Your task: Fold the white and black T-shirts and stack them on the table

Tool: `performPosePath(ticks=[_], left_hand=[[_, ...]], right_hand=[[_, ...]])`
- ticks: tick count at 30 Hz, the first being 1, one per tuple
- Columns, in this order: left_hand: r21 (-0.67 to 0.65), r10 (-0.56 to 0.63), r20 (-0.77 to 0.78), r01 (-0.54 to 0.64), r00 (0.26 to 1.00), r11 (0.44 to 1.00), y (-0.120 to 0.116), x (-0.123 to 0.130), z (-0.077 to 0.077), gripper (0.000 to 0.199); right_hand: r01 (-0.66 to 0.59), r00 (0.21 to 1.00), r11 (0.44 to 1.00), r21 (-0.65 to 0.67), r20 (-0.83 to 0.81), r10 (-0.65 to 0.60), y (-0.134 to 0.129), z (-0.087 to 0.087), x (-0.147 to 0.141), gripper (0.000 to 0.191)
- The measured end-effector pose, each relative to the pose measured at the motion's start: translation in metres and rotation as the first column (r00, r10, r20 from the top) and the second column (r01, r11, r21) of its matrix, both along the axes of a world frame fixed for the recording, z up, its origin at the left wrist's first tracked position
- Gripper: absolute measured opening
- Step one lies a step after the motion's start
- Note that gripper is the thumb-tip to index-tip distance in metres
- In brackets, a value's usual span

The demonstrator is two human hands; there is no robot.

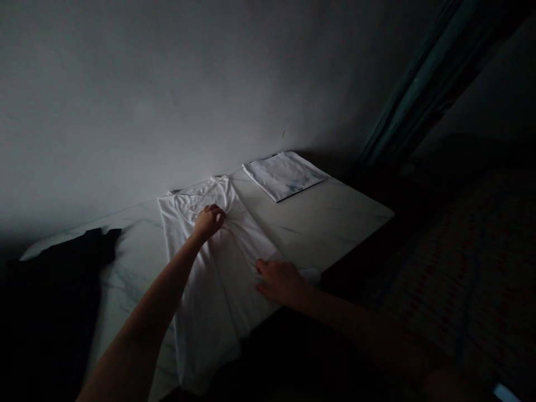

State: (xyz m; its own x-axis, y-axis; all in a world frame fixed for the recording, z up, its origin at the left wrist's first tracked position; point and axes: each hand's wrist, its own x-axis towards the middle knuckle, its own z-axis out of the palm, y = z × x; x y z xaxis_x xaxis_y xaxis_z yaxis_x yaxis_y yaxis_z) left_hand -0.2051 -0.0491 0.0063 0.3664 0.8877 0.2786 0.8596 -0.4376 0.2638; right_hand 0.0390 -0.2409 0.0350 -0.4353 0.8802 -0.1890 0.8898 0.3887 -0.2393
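A white garment [209, 273] lies spread on the marbled table, its lower end hanging toward the near edge. Creases gather around my left hand [210, 219], whose fingers pinch the cloth in its upper part. My right hand [278, 279] rests on the garment's right side near the table's front edge, thumb and fingers apart. A bit of white cloth sticks out just beyond that hand.
The marbled table [343, 212] stands against a pale wall. Folded white cloth [285, 174] lies at the back right, and a dark garment [62, 279] at the left. Beyond the right side are a teal curtain [412, 84] and a dim patterned surface [469, 279].
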Motion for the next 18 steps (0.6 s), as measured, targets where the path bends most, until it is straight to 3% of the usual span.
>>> performPosePath(ticks=[3,7,11,14,18], left_hand=[[0.079,-0.04,-0.056,0.044,0.998,0.996,-0.004,0.014,-0.005,0.034],[-0.089,-0.249,-0.095,0.241,0.964,0.966,-0.003,0.02,-0.023,0.046],[-0.135,-0.23,-0.149,0.211,0.962,0.968,-0.003,0.017,-0.033,0.049],[-0.142,-0.198,-0.198,0.171,0.96,0.975,-0.006,0.017,-0.029,0.049],[-0.119,-0.158,-0.192,0.137,0.968,0.983,-0.013,0.024,-0.012,0.04]], right_hand=[[-0.01,1.0,1.0,0.015,0.025,0.009,-0.004,-0.002,0.014,0.028],[-0.033,0.996,0.999,0.034,0.083,0.031,-0.013,0.002,0.023,0.02],[-0.108,0.99,0.993,0.041,0.092,0.104,-0.034,0.01,0.02,0.027],[-0.159,0.979,0.987,0.009,0.134,0.157,-0.051,0.011,0.02,0.032],[-0.228,0.951,0.966,-0.119,0.184,0.247,-0.063,0.019,0.033,0.047]])
